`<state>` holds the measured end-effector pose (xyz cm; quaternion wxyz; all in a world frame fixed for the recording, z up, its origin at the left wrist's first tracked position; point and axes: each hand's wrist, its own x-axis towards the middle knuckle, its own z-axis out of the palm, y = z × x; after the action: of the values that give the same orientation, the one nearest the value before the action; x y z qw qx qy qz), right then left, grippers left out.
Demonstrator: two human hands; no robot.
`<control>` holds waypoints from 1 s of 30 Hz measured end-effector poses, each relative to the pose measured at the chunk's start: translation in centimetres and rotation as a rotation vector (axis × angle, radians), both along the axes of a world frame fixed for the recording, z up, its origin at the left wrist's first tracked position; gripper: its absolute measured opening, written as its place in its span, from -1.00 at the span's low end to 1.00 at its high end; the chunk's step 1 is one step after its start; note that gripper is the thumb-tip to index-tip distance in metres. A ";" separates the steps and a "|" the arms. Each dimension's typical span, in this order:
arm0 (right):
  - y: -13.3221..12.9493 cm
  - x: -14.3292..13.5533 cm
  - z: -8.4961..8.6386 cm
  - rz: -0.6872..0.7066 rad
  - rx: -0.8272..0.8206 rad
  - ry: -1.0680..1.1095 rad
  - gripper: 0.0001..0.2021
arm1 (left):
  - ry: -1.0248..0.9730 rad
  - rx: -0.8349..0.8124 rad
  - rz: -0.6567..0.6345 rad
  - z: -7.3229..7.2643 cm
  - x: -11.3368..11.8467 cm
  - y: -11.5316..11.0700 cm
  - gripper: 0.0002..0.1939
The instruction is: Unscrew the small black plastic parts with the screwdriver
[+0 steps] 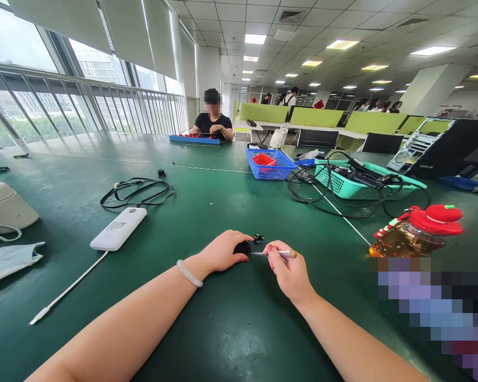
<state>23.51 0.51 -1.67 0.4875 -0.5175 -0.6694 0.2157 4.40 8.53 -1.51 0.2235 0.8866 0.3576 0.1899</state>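
Note:
My left hand point(224, 251) rests on the green table with its fingers curved round a small black object point(242, 248). Opposite it, my right hand point(287, 268) pinches a thin screwdriver-like tool point(283, 254), whose metal shaft points left and meets the black object or ends right beside it. Just beyond the fingertips lies a small dark piece point(258, 239), too small to make out. A pale bangle point(189, 274) circles my left wrist.
On the left lie a white power bank point(119, 229) and a coiled black cable point(137, 192). Farther back are a blue basket point(271, 168) and a teal basket point(352, 190) with cables. A red-lidded bottle point(422, 233) stands right. A person point(212, 122) sits across the table.

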 end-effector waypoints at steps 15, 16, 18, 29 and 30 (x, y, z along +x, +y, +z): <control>-0.6 -0.3 0.7 0.044 0.150 -0.194 -0.76 | -0.035 -0.006 -0.057 0.1 -0.1 0.0 -0.51; -0.6 -0.3 0.8 0.048 0.137 -0.193 -0.76 | -0.034 -0.011 -0.056 0.1 -0.1 0.0 -0.51; -0.6 -0.3 0.9 0.053 0.105 -0.193 -0.76 | -0.033 -0.022 -0.054 0.2 -0.1 -0.1 -0.51; 1.6 0.7 -0.4 -0.034 -0.199 0.148 -0.65 | -0.040 -0.018 -0.088 0.3 -0.1 0.0 -0.50; 1.5 0.6 -0.3 -0.033 -0.194 0.141 -0.65 | -0.039 -0.017 -0.089 0.2 -0.1 0.0 -0.50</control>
<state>24.12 2.05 -1.97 0.4845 -0.5567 -0.6007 0.3075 4.26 8.52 -1.29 0.2463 0.8958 0.3149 0.1941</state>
